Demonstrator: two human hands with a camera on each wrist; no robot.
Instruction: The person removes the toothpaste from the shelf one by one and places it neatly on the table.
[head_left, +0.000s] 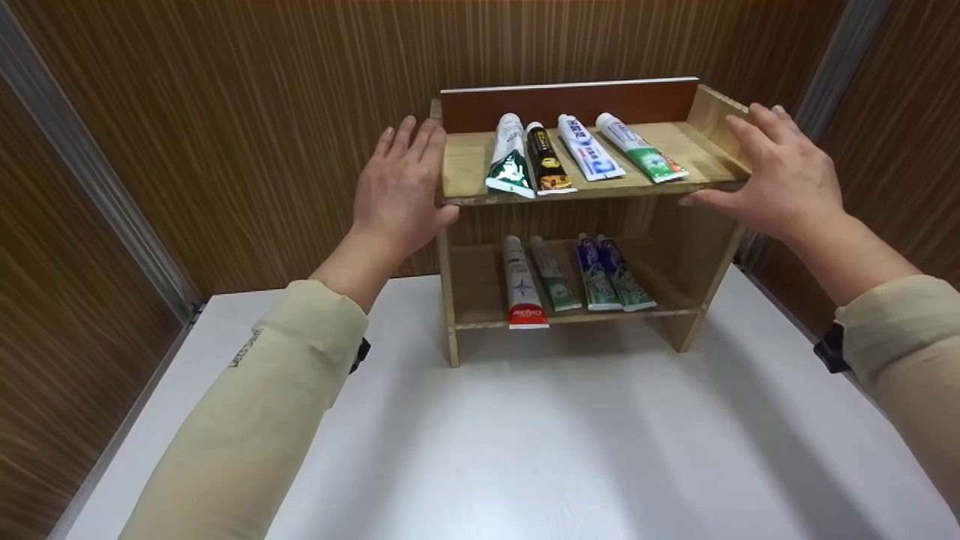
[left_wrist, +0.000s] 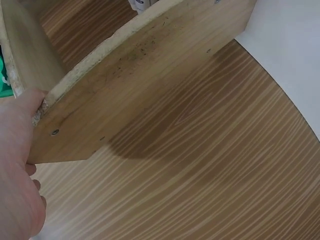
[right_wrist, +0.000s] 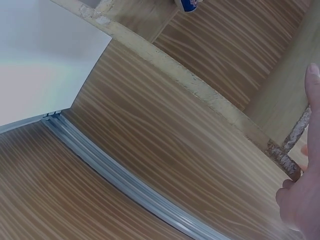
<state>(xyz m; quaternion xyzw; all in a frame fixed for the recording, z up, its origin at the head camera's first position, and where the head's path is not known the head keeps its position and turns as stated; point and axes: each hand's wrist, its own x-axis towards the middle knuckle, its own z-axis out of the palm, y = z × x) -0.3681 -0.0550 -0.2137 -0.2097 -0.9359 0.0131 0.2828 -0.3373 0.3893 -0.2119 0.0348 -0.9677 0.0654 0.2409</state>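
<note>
Wood-grain walls [head_left: 300,112] enclose a white table [head_left: 480,450], on which I see a two-tier wooden shelf [head_left: 699,262] standing, held at both upper front corners. Grip: L hand [head_left: 401,180] clasps the shelf's side, fingers along the outer face, thumb just below the upper tier's front edge; R hand [head_left: 791,176] clasps the opp. side likewise, fingers somewhat spread, thumb at the same edge. Upper tier, L to R from the person's side: white-&-green tube [head_left: 510,150] next to black tube [head_left: 547,157]; then, apart, white-&-blue tube [head_left: 591,150] & white tube w/ green-&-orange end [head_left: 639,146]. Lower tier, same order: red-ended Colgate tube [head_left: 523,281], green-&-white tube [head_left: 555,274], 2 dark-blue-&-green tubes [head_left: 596,274] side by side. Light sleeves [head_left: 247,420] cover both forearms.
</note>
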